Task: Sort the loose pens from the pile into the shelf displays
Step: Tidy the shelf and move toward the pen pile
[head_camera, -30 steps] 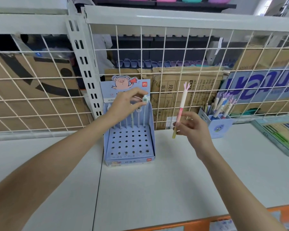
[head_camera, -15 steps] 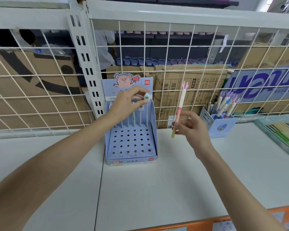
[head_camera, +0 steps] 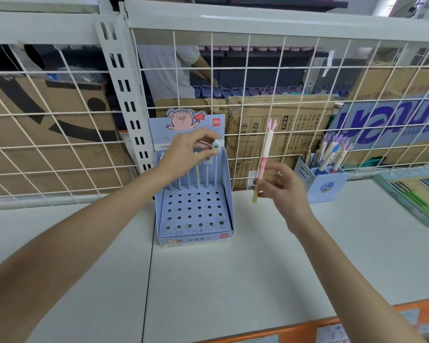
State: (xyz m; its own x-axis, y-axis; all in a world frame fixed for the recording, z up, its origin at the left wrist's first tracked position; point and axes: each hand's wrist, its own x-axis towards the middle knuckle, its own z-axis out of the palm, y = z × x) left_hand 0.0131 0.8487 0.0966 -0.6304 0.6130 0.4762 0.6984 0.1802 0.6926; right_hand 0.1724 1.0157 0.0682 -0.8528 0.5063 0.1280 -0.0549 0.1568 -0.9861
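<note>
Lettering is legible in two places: a red "deli" badge on the header card of the blue perforated display box (head_camera: 195,209), beside a cartoon pig with a megaphone, and printed Chinese characters on the cardboard carton (head_camera: 278,134) behind the wire grid (head_camera: 307,95). Large blue letters on a carton at far right show reversed and cannot be read.

Compared with half a second ago, both hands hold nearly the same poses; the scene sits slightly lower in the view, nothing has been released.

Left hand (head_camera: 183,154) is raised over the box's back row, thumb and forefinger pinching the capped top of a white-topped pen (head_camera: 216,167) that stands upright in a rear hole with its fellows.

Right hand (head_camera: 280,186) pinches a pink pen (head_camera: 264,159) at its lower part, fingers curled around it. Its long axis is near vertical, leaning slightly right at the top; the pronged pink end points up, the yellowish tip down, clear of the white worktop (head_camera: 233,280). A blue pen cup (head_camera: 326,186) with similar pens stands to the right.
</note>
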